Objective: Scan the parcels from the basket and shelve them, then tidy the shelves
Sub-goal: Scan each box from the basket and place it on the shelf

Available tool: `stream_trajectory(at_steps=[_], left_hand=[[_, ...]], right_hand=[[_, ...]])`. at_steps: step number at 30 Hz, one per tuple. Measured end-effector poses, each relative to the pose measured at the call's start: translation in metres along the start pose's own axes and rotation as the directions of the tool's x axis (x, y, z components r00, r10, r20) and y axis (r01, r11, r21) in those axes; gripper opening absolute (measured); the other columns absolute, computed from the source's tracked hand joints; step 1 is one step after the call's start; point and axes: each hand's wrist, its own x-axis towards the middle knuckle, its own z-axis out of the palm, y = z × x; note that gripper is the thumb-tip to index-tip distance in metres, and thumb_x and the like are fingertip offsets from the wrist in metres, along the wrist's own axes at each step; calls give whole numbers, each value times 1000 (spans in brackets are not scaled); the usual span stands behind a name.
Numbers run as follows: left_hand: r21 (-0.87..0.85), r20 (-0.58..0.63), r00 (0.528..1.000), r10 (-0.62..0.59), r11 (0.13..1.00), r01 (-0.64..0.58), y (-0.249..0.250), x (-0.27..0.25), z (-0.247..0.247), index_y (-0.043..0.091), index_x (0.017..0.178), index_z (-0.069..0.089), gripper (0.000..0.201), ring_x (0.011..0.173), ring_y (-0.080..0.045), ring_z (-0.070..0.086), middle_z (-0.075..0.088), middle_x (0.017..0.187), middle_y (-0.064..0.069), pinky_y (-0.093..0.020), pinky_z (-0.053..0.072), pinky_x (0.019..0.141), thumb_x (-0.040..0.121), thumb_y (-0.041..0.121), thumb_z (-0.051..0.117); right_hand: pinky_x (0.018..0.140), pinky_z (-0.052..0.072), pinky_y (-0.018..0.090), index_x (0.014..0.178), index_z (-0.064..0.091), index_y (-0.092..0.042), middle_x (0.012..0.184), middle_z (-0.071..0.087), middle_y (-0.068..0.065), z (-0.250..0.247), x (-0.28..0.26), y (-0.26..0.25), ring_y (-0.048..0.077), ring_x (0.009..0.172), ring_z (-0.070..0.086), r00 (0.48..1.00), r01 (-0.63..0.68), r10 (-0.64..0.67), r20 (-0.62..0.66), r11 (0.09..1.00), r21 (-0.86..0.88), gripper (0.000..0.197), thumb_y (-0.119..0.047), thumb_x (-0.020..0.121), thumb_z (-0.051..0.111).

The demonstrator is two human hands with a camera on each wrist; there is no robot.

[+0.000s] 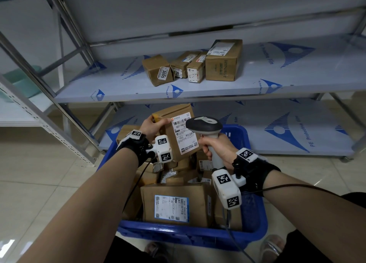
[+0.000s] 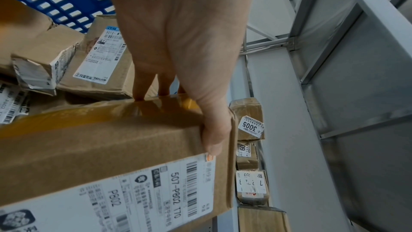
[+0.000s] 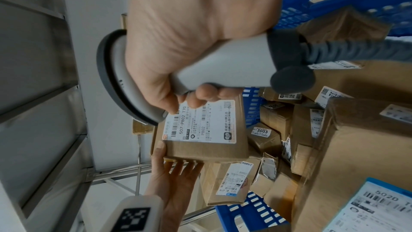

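My left hand (image 1: 152, 127) grips a brown cardboard parcel (image 1: 179, 132) by its upper left edge and holds it above the blue basket (image 1: 255, 226), its white label 507-P802 (image 2: 156, 191) facing me. The thumb (image 2: 214, 137) lies on the label face and the fingers wrap behind. My right hand (image 1: 216, 150) holds a grey and white barcode scanner (image 1: 206, 127) by its handle, head pointing at the label from close by (image 3: 200, 126). Several more parcels (image 1: 174, 203) fill the basket.
Several labelled boxes (image 1: 192, 64) stand in a row on the middle shelf (image 1: 297, 76) of a metal rack. The lower shelf (image 1: 287, 128) lies behind the basket. Steel uprights (image 1: 39, 96) stand at the left. Tiled floor surrounds the basket.
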Motion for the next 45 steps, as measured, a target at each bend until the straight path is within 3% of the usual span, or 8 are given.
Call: stream_trajectory(at_steps=[5, 8, 15, 19, 26, 31, 40, 45], left_hand=[[17, -2, 1000, -4, 1000, 4, 1, 1, 0, 7, 120, 54, 48, 93, -21, 64, 65, 108, -10, -29, 54, 75, 81, 28, 73], [5, 0, 1000, 3, 1000, -3, 2, 0, 0, 4, 121, 54, 49, 90, -20, 64, 65, 107, -10, -26, 53, 71, 82, 27, 73], [-3, 0, 1000, -27, 1000, 27, 5, -4, 1, 6, 121, 52, 47, 84, -19, 64, 64, 101, -8, -27, 54, 69, 83, 26, 72], [3, 1, 1000, -21, 1000, 21, 3, -2, 0, 5, 122, 53, 49, 96, -25, 64, 64, 112, -14, -30, 55, 75, 83, 26, 72], [-3, 6, 1000, -14, 1000, 14, 4, -3, 3, 6, 121, 52, 46, 86, -21, 64, 64, 108, -13, -28, 53, 68, 84, 25, 71], [40, -4, 1000, -7, 999, 7, 3, -1, 2, 7, 120, 55, 49, 99, -27, 65, 66, 111, -12, -35, 55, 82, 81, 31, 73], [30, 1, 1000, -11, 1000, 11, 9, -6, 4, 6, 121, 53, 46, 94, -22, 64, 64, 113, -12, -24, 51, 66, 84, 27, 70], [21, 5, 1000, -17, 1000, 17, 9, -6, 3, 5, 121, 54, 45, 97, -24, 64, 64, 114, -13, -28, 52, 73, 84, 26, 70]], right_hand=[[53, 42, 27, 95, 63, 4, 58, 54, 6, 1, 0, 0, 15, 51, 47, 1000, 2, -2, 12, 1000, -24, 16, -10, 88, 61], [52, 41, 27, 95, 63, 6, 58, 53, 7, 1, -1, -1, 15, 51, 46, 1000, 4, -3, 11, 1000, -21, 16, -9, 88, 60], [52, 42, 27, 73, 59, -4, 58, 53, 6, 1, -1, -4, 15, 51, 46, 1000, -15, 15, -1, 1000, -28, 14, -9, 87, 61], [52, 41, 28, 67, 56, -7, 57, 52, 6, 1, -3, -5, 15, 50, 45, 1000, -18, 18, 8, 1000, -20, 21, -9, 87, 60], [52, 39, 27, 69, 56, -6, 57, 50, 5, 1, -5, -5, 15, 50, 43, 1000, -19, 19, 17, 1000, 2, 19, -8, 88, 59], [54, 40, 27, 74, 57, -4, 57, 50, 4, 0, -6, -6, 14, 50, 44, 999, 11, -10, 31, 999, -32, 15, -8, 88, 58], [53, 41, 27, 84, 60, -3, 58, 53, 6, -3, -7, -6, 14, 51, 45, 1000, -7, 7, 6, 1000, -1, 5, -7, 86, 59], [52, 41, 27, 85, 61, -2, 58, 54, 6, -3, -7, -5, 14, 50, 46, 1000, -11, 11, 10, 1000, 7, 4, -6, 86, 59]])
